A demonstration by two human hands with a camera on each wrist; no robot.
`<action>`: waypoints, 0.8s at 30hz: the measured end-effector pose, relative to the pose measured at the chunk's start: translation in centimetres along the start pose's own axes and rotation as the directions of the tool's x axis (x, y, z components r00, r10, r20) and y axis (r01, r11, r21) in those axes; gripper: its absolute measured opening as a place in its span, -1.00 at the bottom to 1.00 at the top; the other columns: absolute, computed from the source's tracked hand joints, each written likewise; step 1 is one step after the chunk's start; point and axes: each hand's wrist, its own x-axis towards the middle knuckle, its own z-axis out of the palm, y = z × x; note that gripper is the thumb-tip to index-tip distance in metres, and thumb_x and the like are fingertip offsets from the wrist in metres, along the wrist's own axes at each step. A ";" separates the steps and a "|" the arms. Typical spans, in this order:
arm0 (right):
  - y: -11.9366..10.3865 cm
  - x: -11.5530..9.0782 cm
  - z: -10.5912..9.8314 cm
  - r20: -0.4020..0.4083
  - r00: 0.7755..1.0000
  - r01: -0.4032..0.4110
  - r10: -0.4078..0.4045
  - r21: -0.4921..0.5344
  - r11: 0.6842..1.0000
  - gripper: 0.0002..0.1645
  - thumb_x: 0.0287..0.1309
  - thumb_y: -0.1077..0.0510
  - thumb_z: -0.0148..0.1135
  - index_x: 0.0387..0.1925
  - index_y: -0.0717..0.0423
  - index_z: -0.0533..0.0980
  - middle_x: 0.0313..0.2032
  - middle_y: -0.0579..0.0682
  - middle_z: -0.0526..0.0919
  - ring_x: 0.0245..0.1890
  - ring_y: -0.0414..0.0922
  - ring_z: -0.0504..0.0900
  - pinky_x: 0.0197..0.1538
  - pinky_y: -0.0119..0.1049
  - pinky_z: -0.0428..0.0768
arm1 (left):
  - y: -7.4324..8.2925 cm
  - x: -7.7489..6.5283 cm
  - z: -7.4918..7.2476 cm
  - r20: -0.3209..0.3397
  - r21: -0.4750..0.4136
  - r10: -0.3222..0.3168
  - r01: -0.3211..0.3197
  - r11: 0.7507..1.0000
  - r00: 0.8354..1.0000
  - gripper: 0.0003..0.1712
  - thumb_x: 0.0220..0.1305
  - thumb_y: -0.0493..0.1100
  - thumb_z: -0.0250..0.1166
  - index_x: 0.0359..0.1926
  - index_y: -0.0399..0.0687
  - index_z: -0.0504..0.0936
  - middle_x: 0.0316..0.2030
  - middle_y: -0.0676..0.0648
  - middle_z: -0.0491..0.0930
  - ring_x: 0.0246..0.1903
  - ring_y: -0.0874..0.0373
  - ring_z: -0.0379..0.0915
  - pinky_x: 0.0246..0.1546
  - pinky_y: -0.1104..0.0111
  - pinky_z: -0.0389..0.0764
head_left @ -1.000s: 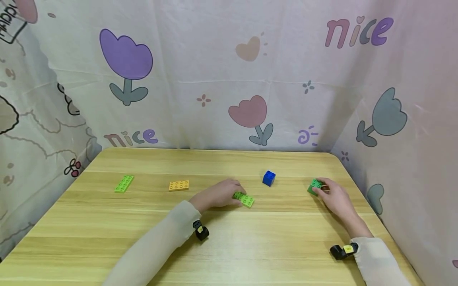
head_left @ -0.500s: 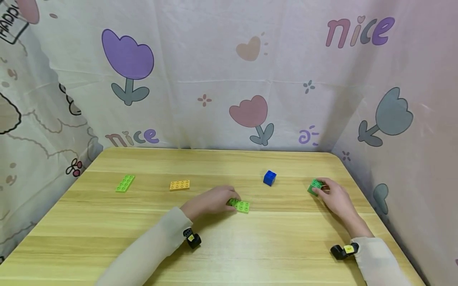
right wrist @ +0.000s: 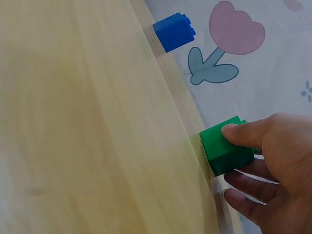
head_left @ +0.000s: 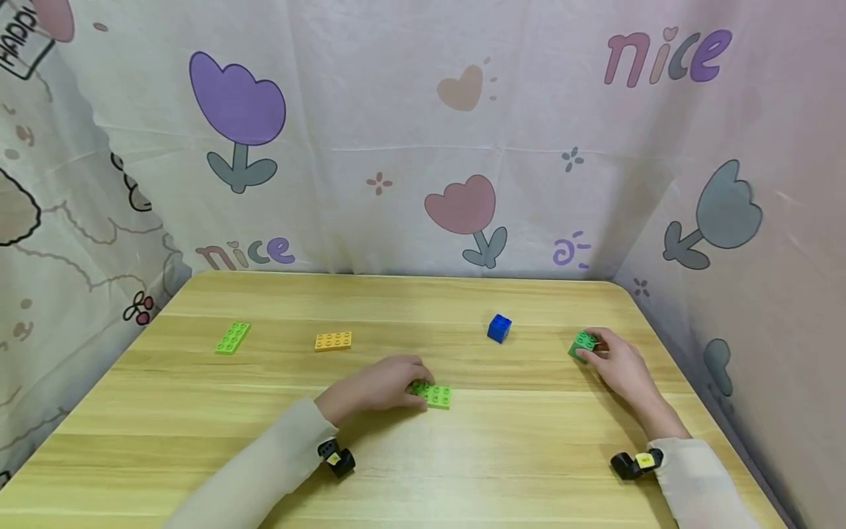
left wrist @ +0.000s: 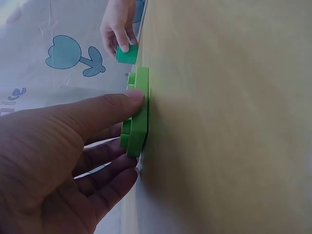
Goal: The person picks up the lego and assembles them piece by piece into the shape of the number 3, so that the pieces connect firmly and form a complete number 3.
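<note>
Lime brick (head_left: 439, 397) nearer; "nice" (head_left: 672, 65) on backdrop (head_left: 370, 88).

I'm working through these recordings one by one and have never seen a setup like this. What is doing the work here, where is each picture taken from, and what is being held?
No machine here: a person works with two bare hands. The wide picture comes from a camera worn on the head, looking forward and down. The two close-ups come from cameras worn on the wrists, so the table looks turned on its side in them.

The left hand pinches a flat light-green brick; the right hand holds a darker green block.

Also on the table are a blue block, a flat yellow brick and, at the far left, a second light-green brick. Behind hangs a printed cloth.
</note>
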 end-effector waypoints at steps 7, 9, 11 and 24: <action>-0.1 0.1 0.1 0.004 1.000 0.004 -0.004 -0.001 1.000 -0.35 0.30 0.03 0.26 0.27 0.29 0.34 -0.03 0.34 0.57 -0.02 0.28 0.58 -0.04 0.14 0.54 | 0.2 -1.4 0.4 -0.024 -0.031 -0.015 0.014 0.999 1.000 -0.57 0.21 0.05 0.41 0.02 -0.08 0.67 -0.11 0.08 0.57 -0.15 0.30 0.45 -0.04 0.38 0.51; -0.3 0.0 0.0 0.006 1.000 0.003 -0.003 0.000 1.000 -0.36 0.30 0.03 0.26 0.27 0.29 0.34 -0.04 0.34 0.57 -0.03 0.29 0.58 -0.04 0.14 0.54 | 0.3 -1.8 0.4 -0.029 -0.046 -0.022 0.021 0.999 0.999 -0.57 0.20 0.03 0.41 0.02 -0.08 0.67 -0.11 0.08 0.56 -0.16 0.31 0.45 -0.05 0.38 0.51; -0.4 0.0 0.0 0.009 1.000 0.001 -0.001 0.002 1.000 -0.37 0.30 0.04 0.26 0.26 0.29 0.34 -0.04 0.33 0.57 -0.03 0.29 0.58 -0.04 0.14 0.54 | 0.4 -2.1 0.4 -0.032 -0.062 -0.029 0.027 0.998 0.999 -0.56 0.19 0.02 0.42 0.03 -0.08 0.67 -0.12 0.09 0.56 -0.18 0.32 0.44 -0.06 0.38 0.51; -1.5 -0.1 0.3 0.009 1.000 0.020 -0.020 0.009 1.000 -0.37 0.29 0.04 0.28 0.26 0.29 0.36 -0.07 0.29 0.58 -0.06 0.26 0.61 -0.02 0.13 0.54 | 0.4 -3.8 0.6 -0.025 -0.101 -0.047 0.044 0.994 0.999 -0.53 0.17 0.03 0.44 0.06 -0.05 0.66 -0.09 0.11 0.55 -0.14 0.33 0.43 -0.04 0.38 0.51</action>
